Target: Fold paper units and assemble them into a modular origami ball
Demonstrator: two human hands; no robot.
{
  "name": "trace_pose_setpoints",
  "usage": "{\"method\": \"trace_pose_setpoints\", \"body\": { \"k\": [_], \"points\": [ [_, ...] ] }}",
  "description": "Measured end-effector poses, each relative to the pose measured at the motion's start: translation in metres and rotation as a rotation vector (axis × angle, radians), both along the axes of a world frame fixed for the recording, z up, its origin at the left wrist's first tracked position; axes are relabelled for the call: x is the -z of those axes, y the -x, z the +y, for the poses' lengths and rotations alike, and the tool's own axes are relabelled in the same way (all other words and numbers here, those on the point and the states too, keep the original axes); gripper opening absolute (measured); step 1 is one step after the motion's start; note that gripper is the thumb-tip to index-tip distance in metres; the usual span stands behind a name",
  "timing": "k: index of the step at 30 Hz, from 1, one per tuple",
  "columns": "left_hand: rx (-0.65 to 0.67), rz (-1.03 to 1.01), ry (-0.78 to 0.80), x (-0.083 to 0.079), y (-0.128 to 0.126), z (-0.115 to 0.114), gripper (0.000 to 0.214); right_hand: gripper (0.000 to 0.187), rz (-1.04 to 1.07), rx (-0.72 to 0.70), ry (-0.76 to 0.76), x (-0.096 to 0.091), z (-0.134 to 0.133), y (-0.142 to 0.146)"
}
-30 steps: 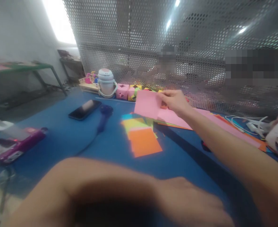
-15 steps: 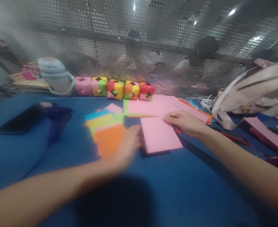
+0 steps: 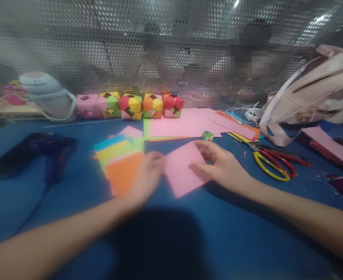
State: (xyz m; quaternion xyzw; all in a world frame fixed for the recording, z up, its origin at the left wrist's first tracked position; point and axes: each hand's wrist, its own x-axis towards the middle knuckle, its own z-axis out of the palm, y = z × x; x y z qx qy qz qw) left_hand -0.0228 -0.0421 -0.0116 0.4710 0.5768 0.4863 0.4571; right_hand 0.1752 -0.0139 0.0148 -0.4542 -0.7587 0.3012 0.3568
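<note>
A square sheet of pink paper (image 3: 183, 169) is tilted just above the blue table. My right hand (image 3: 222, 165) pinches its right side, thumb on top and fingers along the far edge. At the sheet's left corner, my left hand (image 3: 148, 171) has its curled fingertips closed on the paper, somewhat blurred. Under and beside that hand lies a fanned stack of coloured paper squares, with an orange square (image 3: 123, 173) on top and yellow and blue ones showing behind. A small green folded paper piece (image 3: 208, 135) sits just beyond my right fingers.
Several folded paper cubes (image 3: 130, 107) line the back, beside a pale lidded bottle (image 3: 49, 97). Larger pink sheets (image 3: 177, 123) lie before them. Scissors (image 3: 272, 165) and a beige backpack (image 3: 314, 93) are at right; a dark blue glue gun (image 3: 53, 151) and a phone (image 3: 11, 155) at left.
The pink sheet has turned to a diamond angle and shifted slightly left. My left hand has come to its left corner; my right thumb now lies over it. The camera view has shifted.
</note>
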Motion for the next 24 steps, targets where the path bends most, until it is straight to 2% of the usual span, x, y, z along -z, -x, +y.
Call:
{"method": "trace_pose_setpoints", "body": {
  "k": [2,6,11,13,18,21,24],
  "points": [
    [0.043,0.036,-0.008,0.001,0.000,-0.002,0.014,0.043,0.023,0.006,0.039,0.005,-0.010,-0.002],
    [0.170,0.193,-0.018,-0.004,-0.002,-0.006,0.016,0.019,-0.090,0.067,-0.032,0.012,-0.021,-0.010],
    [0.312,0.567,-0.350,-0.002,0.005,-0.002,0.017,0.007,-0.191,0.086,-0.142,0.016,-0.017,-0.018],
    [0.348,0.674,-0.410,0.002,0.008,0.001,0.018,0.006,-0.170,0.071,-0.215,0.020,-0.015,-0.020],
    [0.394,0.792,-0.409,0.005,0.010,0.004,0.018,0.009,-0.118,-0.147,-0.513,0.029,-0.013,-0.025],
    [0.402,0.805,-0.398,0.002,0.009,0.004,0.017,0.010,-0.208,-0.275,-0.650,0.031,-0.017,-0.029],
    [0.416,0.796,-0.375,0.000,0.009,0.004,0.015,0.012,-0.324,-0.341,-0.729,0.030,-0.023,-0.030]
  ]
}}
